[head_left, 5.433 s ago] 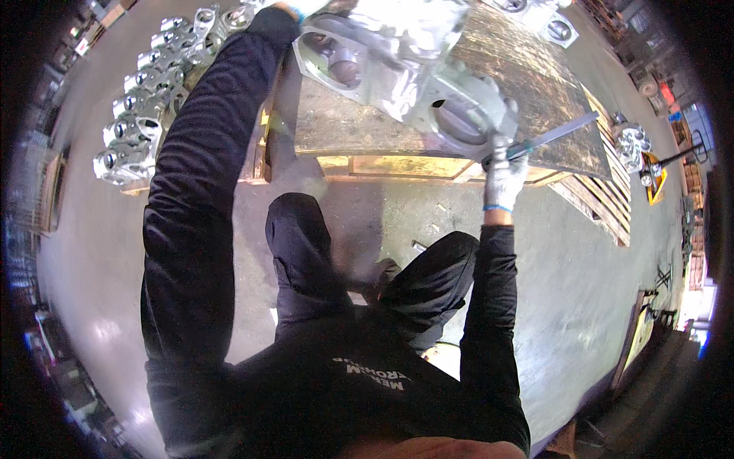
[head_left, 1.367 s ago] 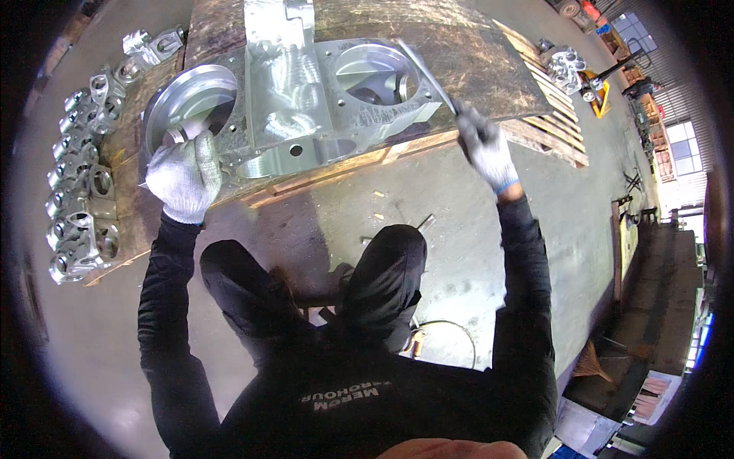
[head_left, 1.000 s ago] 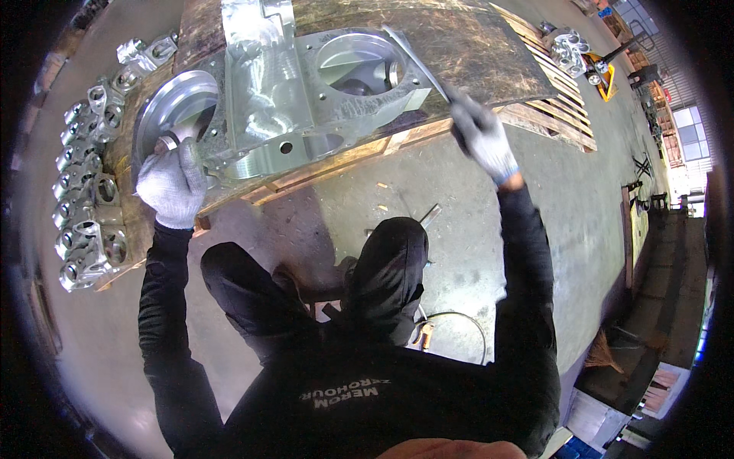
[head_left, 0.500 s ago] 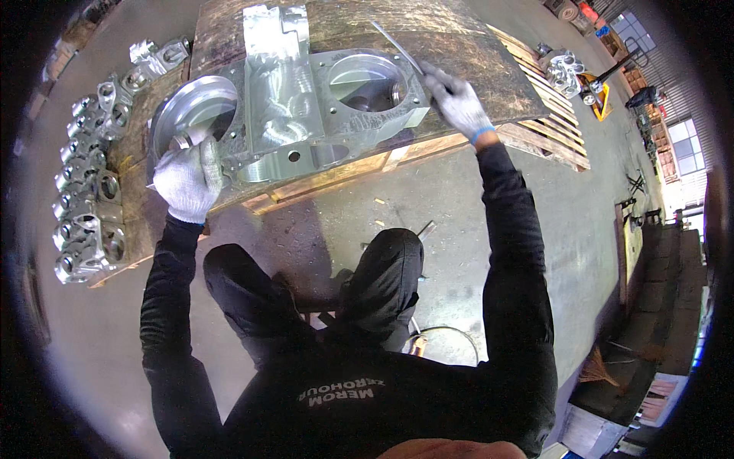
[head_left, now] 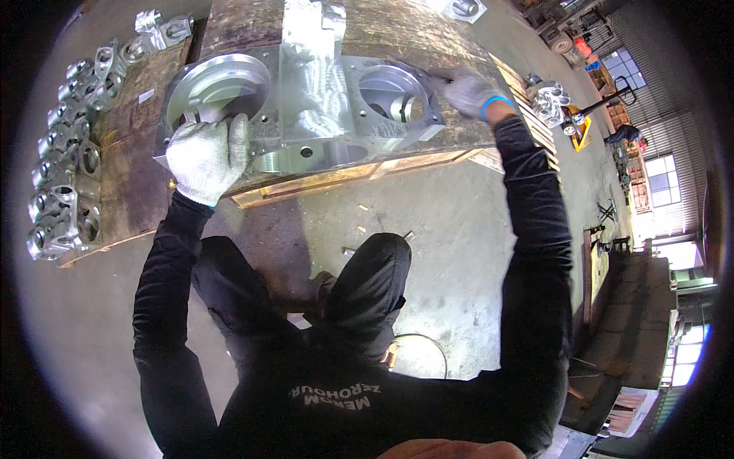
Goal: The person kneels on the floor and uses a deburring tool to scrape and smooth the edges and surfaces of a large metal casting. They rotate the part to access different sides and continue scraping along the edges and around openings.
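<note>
A large silvery machined metal housing [head_left: 317,115] with two round bores lies on the worn wooden table top. My left hand [head_left: 206,157], in a white knit glove, is closed over its near left corner, fingers at the rim of the left bore. My right hand [head_left: 470,93], in a grey-white glove, is closed at the housing's right edge, beside the right bore. A thin file-like metal rod is in it; the rod is smeared by motion and mostly lost against the dark wood.
Several smaller silvery castings [head_left: 76,145] stand in rows along the table's left side. More castings [head_left: 550,103] sit on a slatted pallet at the right, near a yellow pallet jack [head_left: 579,130]. My knees are below the table's near edge. A hose [head_left: 440,348] loops on the floor.
The view has shifted, so the housing appears farther right and higher. My right hand has drawn in against the housing's right edge; the rod, earlier raised and distinct, is now blurred.
</note>
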`<state>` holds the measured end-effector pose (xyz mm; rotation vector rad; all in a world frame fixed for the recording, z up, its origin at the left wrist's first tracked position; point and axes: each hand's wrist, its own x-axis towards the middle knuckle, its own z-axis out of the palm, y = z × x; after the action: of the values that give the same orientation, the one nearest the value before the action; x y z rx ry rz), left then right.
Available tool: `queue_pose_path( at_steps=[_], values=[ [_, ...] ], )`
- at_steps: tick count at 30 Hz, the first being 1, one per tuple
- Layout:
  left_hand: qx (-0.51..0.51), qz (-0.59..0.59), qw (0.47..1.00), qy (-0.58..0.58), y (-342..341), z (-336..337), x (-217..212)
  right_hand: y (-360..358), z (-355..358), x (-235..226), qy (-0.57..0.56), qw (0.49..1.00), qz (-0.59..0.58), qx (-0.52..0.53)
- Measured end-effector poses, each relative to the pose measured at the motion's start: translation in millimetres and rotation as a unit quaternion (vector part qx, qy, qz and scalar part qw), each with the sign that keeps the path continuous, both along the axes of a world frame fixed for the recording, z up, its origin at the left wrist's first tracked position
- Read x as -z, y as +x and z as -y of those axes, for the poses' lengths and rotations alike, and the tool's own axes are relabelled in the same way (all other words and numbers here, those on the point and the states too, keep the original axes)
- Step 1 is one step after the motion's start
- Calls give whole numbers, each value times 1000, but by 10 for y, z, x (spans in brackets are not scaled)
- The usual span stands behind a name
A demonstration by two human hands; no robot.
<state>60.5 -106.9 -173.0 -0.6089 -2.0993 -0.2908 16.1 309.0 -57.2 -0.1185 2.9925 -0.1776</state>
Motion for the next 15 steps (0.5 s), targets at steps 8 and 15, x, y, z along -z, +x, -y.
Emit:
queue_pose_path(
  at_steps=[8,15],
  values=[
    [4,-5,999,32,-13,-17,64,-107,283,41,-19,995,50,79],
    [-3,18,998,60,7,-4,78,-167,436,2,-103,984,72,127]
  ],
)
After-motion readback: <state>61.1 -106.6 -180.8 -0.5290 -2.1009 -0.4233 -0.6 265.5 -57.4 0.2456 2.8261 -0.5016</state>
